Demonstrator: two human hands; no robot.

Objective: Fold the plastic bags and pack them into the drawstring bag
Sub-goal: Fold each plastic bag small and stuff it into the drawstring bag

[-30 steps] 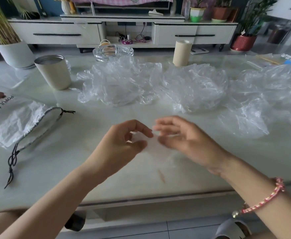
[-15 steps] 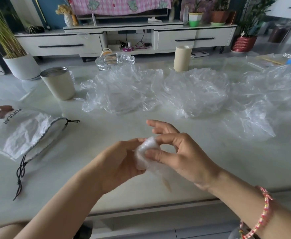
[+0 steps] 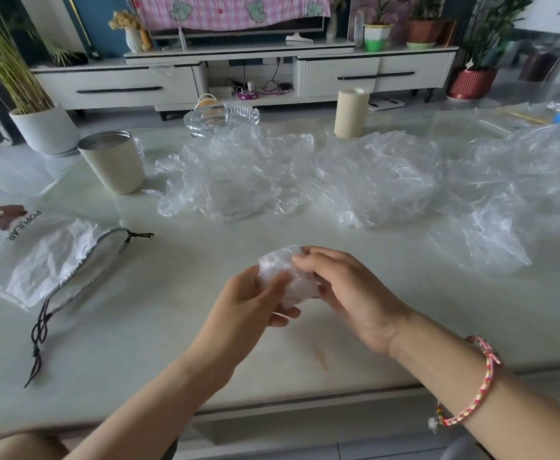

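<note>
Here, a folded clear plastic bag (image 3: pixel 288 277) is pinched above the table by the left hand (image 3: pixel 245 307) and right hand (image 3: pixel 348 293), both closed around it to keep it compact; the drawstring bag (image 3: pixel 39 257) lies at nine o'clock, mouth facing the hands.

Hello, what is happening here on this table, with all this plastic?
A person holds a small folded plastic bag between the left hand and right hand, above the table. Three loose plastic bags lie crumpled further back, not folded yet. The drawstring bag lies flat at the left, with nothing going into it yet.
</note>
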